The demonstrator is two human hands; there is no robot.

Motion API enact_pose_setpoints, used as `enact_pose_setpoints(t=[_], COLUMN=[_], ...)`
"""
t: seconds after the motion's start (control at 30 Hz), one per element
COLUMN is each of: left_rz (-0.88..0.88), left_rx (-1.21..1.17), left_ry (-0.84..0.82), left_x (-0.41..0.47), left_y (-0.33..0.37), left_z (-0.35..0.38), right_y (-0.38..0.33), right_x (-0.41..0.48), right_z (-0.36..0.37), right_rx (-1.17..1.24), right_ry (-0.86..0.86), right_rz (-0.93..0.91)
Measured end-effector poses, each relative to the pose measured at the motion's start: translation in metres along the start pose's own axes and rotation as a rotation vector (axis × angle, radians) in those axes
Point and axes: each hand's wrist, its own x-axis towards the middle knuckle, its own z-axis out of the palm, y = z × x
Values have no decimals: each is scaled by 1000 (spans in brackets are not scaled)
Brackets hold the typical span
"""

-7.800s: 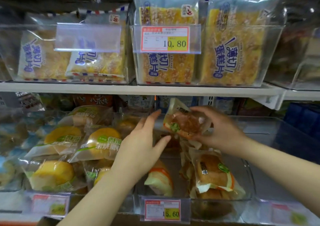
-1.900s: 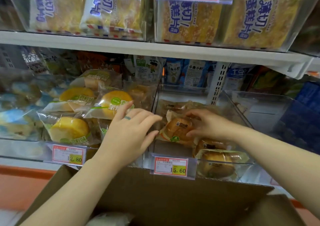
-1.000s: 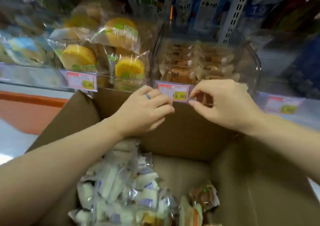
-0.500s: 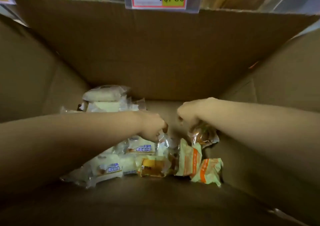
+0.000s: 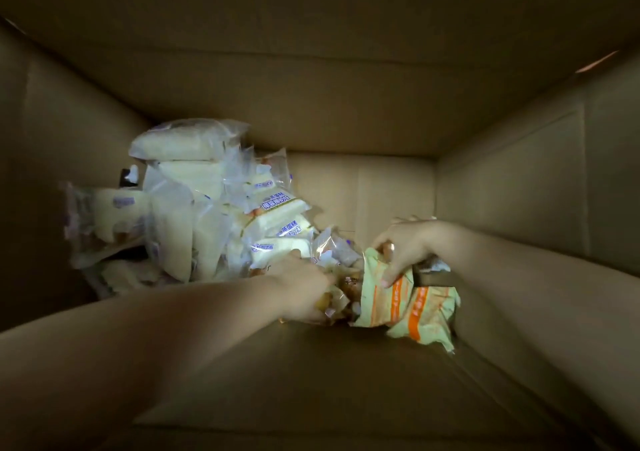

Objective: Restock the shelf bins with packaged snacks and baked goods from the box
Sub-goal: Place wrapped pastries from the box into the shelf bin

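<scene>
box (image 5: 381,187): brown cardboard, open, seen from above; bare floor at the far right, with a crease in it.
white packs (image 5: 194,208): a loose heap on the left half of the floor, piled toward the left and far walls; clear wrap, blue print.
clear packs (image 5: 341,288): brown buns, mid-floor, between the heap and the green ones.
green pack (image 5: 377,301): orange stripe, tilted up, right of middle.
second green pack (image 5: 429,315): touching it, by the right wall.

One cardboard box (image 5: 346,104). Inside, two green-and-orange packets (image 5: 379,303) near its right wall, one clear bun packet (image 5: 347,283) beside them, and white cake packets (image 5: 183,173) heaped leftward, too overlapped to count.
</scene>
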Motion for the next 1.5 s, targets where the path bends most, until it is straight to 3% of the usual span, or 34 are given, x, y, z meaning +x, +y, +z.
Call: enact_pose_setpoints(t=[0.17,0.37,0.5,0.87,1.1,1.27,1.5], left_rz=[-42,12,86,80,26,-7,-33], left_rx=[-192,-377,-354,-334,-322,-330,-243], left_ry=[56,65,16,-79,2,98,122], left_x=[-6,2,15,36,30,17,-14], left_y=[-3,-11,-3,2,3,-3,-2], left_z=[1,5,11,-2,-4,-23,-58], right_y=[-4,-2,-2,26,20,17,14], right_x=[9,18,15,11,4,-15,-75], right_z=[20,26,24,25,17,5,-23], right_rx=[147,158,159,292,263,257,126], right_ry=[-90,-41,-56,-60,-57,24,321], right_rz=[-42,-25,-15,54,64,68,60])
